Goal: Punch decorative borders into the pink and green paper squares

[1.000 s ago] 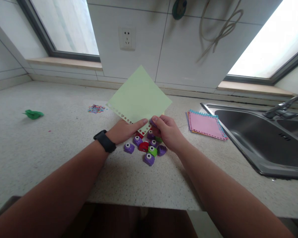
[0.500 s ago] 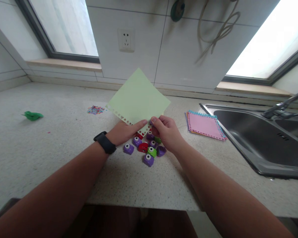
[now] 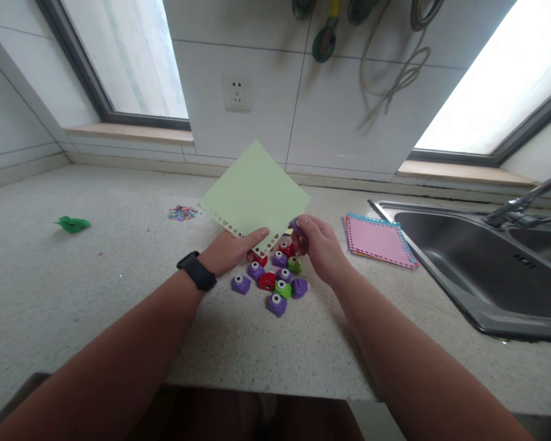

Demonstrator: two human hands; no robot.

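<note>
My left hand (image 3: 232,250) grips a pale green sheet of paper (image 3: 257,193) near its lower corner, thumb on top. Small punched shapes run along the sheet's lower-left edge and around the near corner. Between the thumb and fingers of my right hand (image 3: 319,248) is a purple craft punch (image 3: 296,225), just off the sheet's right edge. Below the paper, several more craft punches (image 3: 277,304) in purple, red and green lie grouped on the counter, some with star marks on their buttons. The paper hides part of the group.
A stack of punched coloured paper (image 3: 379,240) lies on the right, beside a steel sink (image 3: 468,275) with a faucet (image 3: 517,205). Left of the sheet are a pile of paper bits (image 3: 182,212) and a crumpled green item (image 3: 72,224). A tiled wall with a socket (image 3: 237,94) stands behind.
My right hand has moved slightly right with the purple punch, away from the sheet's near edge. The left hand keeps its hold on the paper. The camera view has tilted up a little.
</note>
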